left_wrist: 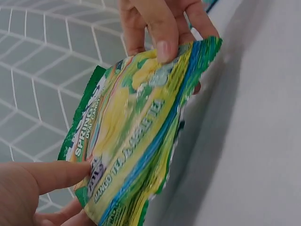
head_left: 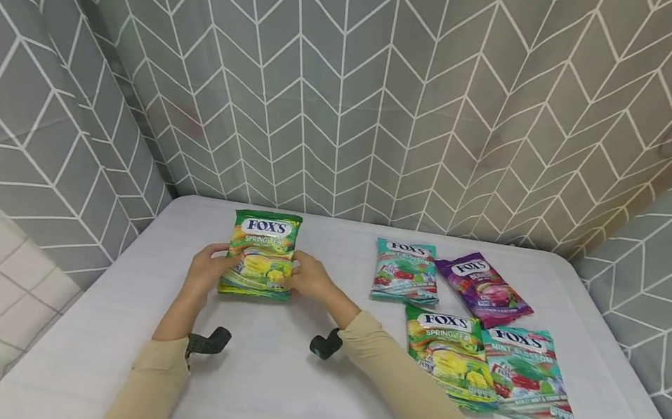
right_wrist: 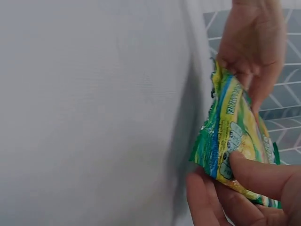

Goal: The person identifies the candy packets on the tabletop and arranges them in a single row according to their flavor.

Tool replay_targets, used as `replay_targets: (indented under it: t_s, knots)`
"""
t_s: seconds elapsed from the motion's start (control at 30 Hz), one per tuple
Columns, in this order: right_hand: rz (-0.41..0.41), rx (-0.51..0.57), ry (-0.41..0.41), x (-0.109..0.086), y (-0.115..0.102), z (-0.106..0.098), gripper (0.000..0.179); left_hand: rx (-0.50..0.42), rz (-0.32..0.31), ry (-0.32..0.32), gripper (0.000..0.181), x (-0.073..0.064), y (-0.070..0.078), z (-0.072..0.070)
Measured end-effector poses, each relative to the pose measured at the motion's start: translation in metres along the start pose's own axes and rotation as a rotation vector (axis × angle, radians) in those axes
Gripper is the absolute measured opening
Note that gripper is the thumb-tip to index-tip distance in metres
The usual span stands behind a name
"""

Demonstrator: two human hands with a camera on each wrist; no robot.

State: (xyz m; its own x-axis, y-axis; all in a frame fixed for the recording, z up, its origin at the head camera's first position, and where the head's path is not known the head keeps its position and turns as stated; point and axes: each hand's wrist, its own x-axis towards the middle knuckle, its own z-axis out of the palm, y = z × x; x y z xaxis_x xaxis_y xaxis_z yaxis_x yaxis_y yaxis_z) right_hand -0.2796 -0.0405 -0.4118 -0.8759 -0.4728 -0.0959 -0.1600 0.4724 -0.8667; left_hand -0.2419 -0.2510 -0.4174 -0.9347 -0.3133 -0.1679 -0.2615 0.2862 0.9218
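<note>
Both hands hold one green and yellow Fox's Spring Tea candy bag toward the table's far left. My left hand grips its left edge, and my right hand grips the right edge. In the left wrist view the left thumb lies on the front of the candy bag, fingers behind it. The right wrist view shows the right thumb pressed on the front of the bag near a lower corner, with fingers behind. The bag's front faces the head camera, tilted up from the white cloth.
On the right lie a teal Mint Blossom bag, a purple Berries bag, another Spring Tea bag and a second Mint Blossom bag, some overlapping. A patterned grey curtain stands behind the white table.
</note>
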Motion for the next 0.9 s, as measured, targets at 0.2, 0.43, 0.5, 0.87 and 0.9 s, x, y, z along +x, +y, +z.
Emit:
replay_targets:
  t_s: [0.2, 0.43, 0.5, 0.87, 0.9]
  knots:
    - [-0.018, -0.117, 0.063, 0.025, 0.001, 0.019, 0.042, 0.001, -0.006, 0.071, 0.055, 0.018, -0.008, -0.004]
    - [0.033, -0.270, 0.057, 0.034, 0.000, 0.025, 0.049, 0.046, -0.006, 0.083, 0.054, 0.032, -0.014, -0.004]
    - [0.047, -0.285, 0.048, 0.035, 0.000, 0.025, 0.047, 0.079, -0.001, 0.096, 0.054, 0.033, -0.015, -0.003]
    - [0.062, -0.301, 0.031, 0.043, -0.001, 0.026, 0.028, 0.237, 0.041, 0.150, 0.051, 0.037, -0.018, -0.005]
    - [0.058, -0.314, 0.029, 0.044, -0.001, 0.027, 0.028, 0.233, 0.042, 0.154, 0.051, 0.037, -0.017, -0.006]
